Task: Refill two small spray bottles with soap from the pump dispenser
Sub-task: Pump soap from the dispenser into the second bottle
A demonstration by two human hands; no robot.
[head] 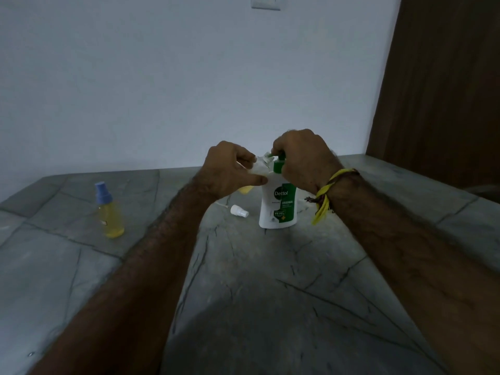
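A white and green soap pump dispenser (278, 207) stands upright on the grey stone counter (257, 293). My right hand (303, 158) is curled over its green pump head. My left hand (232, 169) grips a small clear spray bottle (247, 188) with yellow liquid in its bottom, tilted so its open neck sits at the pump's nozzle. That bottle's white spray cap (239, 211) lies on the counter, left of the dispenser. A second spray bottle (109, 212) with a blue cap and yellow liquid stands upright at the left.
A pale wall rises behind the counter, with a switch plate (265, 2) at the top. A dark wooden door (438, 85) stands at the right. A yellow thread band (328, 190) circles my right wrist.
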